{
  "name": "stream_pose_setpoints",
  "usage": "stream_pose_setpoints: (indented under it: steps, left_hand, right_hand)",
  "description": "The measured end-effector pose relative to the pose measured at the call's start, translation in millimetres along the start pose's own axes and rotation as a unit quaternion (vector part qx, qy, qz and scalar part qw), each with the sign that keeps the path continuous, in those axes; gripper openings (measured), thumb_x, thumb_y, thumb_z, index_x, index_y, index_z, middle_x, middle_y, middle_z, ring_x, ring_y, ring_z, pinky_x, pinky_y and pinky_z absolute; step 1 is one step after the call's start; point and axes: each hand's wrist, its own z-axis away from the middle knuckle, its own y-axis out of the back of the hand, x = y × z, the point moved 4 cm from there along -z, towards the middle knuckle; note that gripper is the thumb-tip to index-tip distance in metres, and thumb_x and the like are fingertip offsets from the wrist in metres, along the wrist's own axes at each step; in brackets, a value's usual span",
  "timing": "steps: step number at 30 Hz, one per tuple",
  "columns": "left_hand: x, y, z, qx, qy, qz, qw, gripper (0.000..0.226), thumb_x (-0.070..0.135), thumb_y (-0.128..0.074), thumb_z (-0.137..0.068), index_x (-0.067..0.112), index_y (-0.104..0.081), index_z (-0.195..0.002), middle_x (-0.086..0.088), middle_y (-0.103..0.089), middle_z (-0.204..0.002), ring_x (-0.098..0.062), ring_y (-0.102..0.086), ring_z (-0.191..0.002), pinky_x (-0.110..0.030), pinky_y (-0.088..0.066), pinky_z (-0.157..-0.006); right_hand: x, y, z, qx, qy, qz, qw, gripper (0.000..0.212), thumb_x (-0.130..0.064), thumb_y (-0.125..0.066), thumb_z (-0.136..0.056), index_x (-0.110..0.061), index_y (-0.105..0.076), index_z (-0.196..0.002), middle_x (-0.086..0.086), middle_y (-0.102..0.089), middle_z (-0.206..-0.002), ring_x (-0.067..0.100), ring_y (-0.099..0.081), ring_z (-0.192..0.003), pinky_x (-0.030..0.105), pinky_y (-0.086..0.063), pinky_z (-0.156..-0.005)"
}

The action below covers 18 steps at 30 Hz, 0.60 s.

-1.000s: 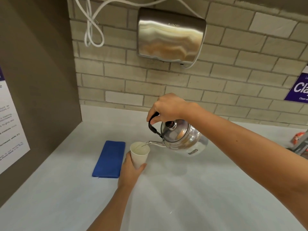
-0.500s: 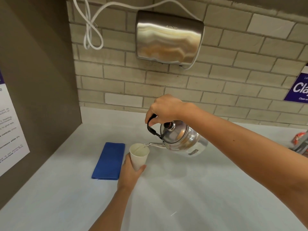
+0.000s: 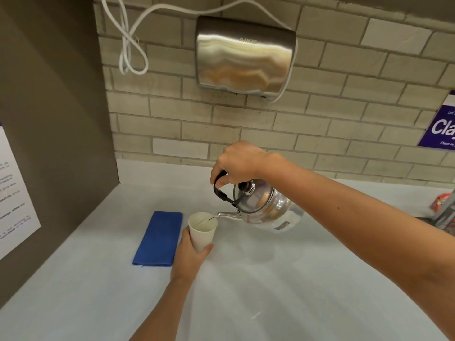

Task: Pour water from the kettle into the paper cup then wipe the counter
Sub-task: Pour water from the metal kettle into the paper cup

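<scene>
Right grip point(image 3: 237, 161) clamps the kettle point(image 3: 263, 207) handle, left grip point(image 3: 189, 252) wraps the cup point(image 3: 202, 230); tipping further could overfill it, spilling onto the bench point(image 3: 270, 291).

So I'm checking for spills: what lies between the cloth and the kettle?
In the head view, only the cup, held by the left hand, sits between cloth and kettle.

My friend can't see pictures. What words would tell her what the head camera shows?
A right hand tips a shiny metal kettle, pouring water into a white paper cup held by the left hand. A folded blue cloth lies left of the cup on a pale counter below a brick wall.
</scene>
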Motion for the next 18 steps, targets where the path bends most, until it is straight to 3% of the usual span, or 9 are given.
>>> stream_pose_setpoints:
  steps: [9, 18]
  left_hand:
    - [2.2, 0.9, 1.4, -0.001, 0.0, 0.013, 1.0, 0.078, 0.031, -0.078, -0.069, 0.017, -0.035, -0.133, -0.007, -0.054, -0.128, -0.025, -0.053, -0.115, -0.04, -0.048, -0.093]
    - [4.4, 2.6, 2.5, 0.003, -0.002, 0.02, 1.0, 0.076, 0.029, -0.079, -0.068, 0.017, -0.037, -0.131, -0.007, -0.056, -0.124, -0.025, -0.054, -0.111, -0.041, -0.049, -0.09]
  right_hand:
    - [-2.6, -1.1, 0.7, 0.0, 0.006, 0.007, 1.0, 0.022, -0.044, -0.059, -0.084, -0.037, -0.067, -0.103, -0.021, -0.034, -0.051, 0.0, -0.031, -0.049, 0.023, -0.024, -0.046]
    - [-6.4, 2.9, -2.2, -0.004, 0.015, 0.02, 1.0, 0.021, -0.042, -0.059, -0.085, -0.036, -0.066, -0.104, -0.015, -0.043, -0.06, 0.009, -0.04, -0.06, 0.024, -0.023, -0.046]
